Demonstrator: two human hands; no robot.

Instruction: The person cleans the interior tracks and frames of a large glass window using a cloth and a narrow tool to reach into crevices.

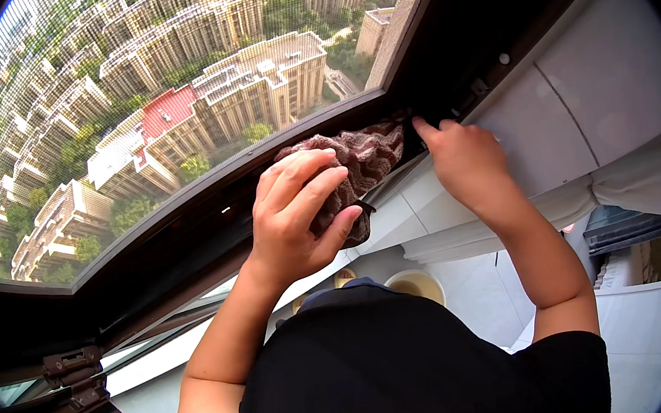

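Observation:
My left hand (297, 210) grips a brown, ribbed cloth (365, 153), its fingers curved over the near side and the thumb below. The bunched cloth lies along the dark window frame (282, 140), and its narrow far end runs toward the frame's lower right corner. At that corner is my right hand (464, 160), index finger stretched out and the other fingers bent. Its fingertip is beside the cloth's far end; whether it touches cloth or frame, I cannot tell. Nothing shows in the right hand.
Beyond a mesh screen (196, 99) are buildings and trees far below. Pale wall tiles (579, 96) flank the right arm. A cream bucket (419, 284) stands on the floor below. At lower left is a dark hinged window part (72, 374); a white curtain (645, 179) hangs at right.

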